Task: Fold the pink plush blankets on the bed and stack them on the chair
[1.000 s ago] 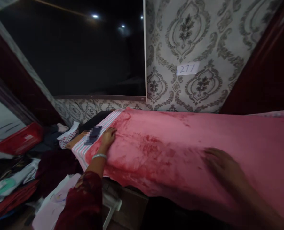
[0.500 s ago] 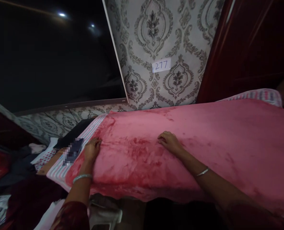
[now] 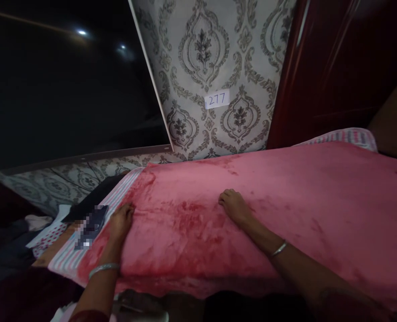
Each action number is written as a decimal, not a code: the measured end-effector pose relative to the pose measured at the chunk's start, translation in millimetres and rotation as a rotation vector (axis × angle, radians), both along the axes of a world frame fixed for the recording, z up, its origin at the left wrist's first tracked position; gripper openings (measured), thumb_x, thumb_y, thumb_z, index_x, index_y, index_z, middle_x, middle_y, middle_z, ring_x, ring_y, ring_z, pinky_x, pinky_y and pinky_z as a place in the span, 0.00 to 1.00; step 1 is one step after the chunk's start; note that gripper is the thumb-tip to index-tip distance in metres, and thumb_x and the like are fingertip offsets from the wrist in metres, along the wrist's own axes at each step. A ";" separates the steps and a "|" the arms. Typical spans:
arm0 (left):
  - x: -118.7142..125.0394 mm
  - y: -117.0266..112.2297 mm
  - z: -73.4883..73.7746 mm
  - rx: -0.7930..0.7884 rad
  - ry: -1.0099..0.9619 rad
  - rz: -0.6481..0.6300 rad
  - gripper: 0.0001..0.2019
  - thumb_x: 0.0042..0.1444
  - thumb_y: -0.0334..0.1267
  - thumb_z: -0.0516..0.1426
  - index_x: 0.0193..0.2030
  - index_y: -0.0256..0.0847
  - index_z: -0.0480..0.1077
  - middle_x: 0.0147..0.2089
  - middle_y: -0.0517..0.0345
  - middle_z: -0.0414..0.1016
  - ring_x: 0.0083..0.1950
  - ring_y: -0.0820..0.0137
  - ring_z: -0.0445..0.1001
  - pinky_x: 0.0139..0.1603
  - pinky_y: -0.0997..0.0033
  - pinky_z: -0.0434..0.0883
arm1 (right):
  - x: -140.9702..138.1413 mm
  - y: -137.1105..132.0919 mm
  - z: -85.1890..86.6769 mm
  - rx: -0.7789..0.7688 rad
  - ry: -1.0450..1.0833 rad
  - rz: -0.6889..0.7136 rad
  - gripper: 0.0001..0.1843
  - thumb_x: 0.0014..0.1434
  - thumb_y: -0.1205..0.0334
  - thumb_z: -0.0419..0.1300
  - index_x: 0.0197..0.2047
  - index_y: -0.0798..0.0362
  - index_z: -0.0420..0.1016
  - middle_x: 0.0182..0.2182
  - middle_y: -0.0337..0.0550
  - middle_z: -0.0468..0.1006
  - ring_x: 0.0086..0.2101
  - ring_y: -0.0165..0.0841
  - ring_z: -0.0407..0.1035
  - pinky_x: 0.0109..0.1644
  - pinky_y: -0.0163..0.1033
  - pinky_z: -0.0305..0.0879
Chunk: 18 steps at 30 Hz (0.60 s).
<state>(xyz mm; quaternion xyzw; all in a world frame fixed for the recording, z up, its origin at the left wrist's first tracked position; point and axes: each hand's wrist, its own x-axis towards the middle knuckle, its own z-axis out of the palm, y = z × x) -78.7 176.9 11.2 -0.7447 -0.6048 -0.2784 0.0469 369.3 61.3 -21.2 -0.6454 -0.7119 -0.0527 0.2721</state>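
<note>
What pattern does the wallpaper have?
The wallpaper shows grey damask medallions, best in the head view.

That pink fleece blanket (image 3: pixel 285 210) is soft, plush and matt, and the striped sheet (image 3: pixel 69 259) under it looks like plain woven cotton. Behind it there's matt damask wallpaper (image 3: pixel 198 58), a white paper label (image 3: pixel 217 99), a glossy black screen (image 3: pixel 67 98) and shiny dark-red wood on the wardrobe door (image 3: pixel 306 76). Thin polished metal bangle (image 3: pixel 103 269) too.

blanket (image 3: pixel 185 241): pink, red patches | sheet (image 3: pixel 67 260): pink-blue stripes | wallpaper (image 3: pixel 201 49): grey damask
</note>
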 end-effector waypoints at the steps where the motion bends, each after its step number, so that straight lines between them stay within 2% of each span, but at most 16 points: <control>1: 0.5 -0.8 0.8 0.010 0.002 -0.011 0.14 0.56 0.43 0.49 0.36 0.44 0.74 0.54 0.50 0.80 0.55 0.60 0.77 0.60 0.61 0.71 | -0.9 0.5 -0.7 0.011 -0.010 -0.011 0.06 0.64 0.69 0.59 0.34 0.52 0.76 0.36 0.46 0.76 0.40 0.38 0.66 0.41 0.41 0.54; 6: 1.5 -4.7 3.8 0.033 -0.049 0.000 0.15 0.57 0.43 0.47 0.37 0.42 0.73 0.52 0.46 0.80 0.53 0.59 0.78 0.59 0.60 0.71 | -2.6 1.5 -4.9 0.114 -0.008 -0.031 0.07 0.64 0.70 0.60 0.33 0.52 0.74 0.34 0.45 0.75 0.38 0.38 0.65 0.40 0.42 0.54; 12: 4.5 -10.2 7.1 0.076 -0.160 0.077 0.12 0.60 0.40 0.47 0.36 0.42 0.70 0.55 0.43 0.79 0.52 0.58 0.78 0.57 0.58 0.72 | 1.1 2.3 -8.4 0.318 0.098 0.078 0.10 0.66 0.71 0.56 0.32 0.51 0.71 0.32 0.44 0.74 0.36 0.37 0.64 0.41 0.41 0.58; 18: 7.4 -12.3 8.8 0.115 -0.235 0.122 0.10 0.61 0.38 0.48 0.35 0.43 0.69 0.57 0.45 0.77 0.54 0.59 0.77 0.57 0.58 0.71 | 3.6 1.7 -6.3 0.428 0.206 0.134 0.11 0.66 0.70 0.54 0.31 0.50 0.68 0.31 0.44 0.72 0.35 0.37 0.64 0.41 0.42 0.60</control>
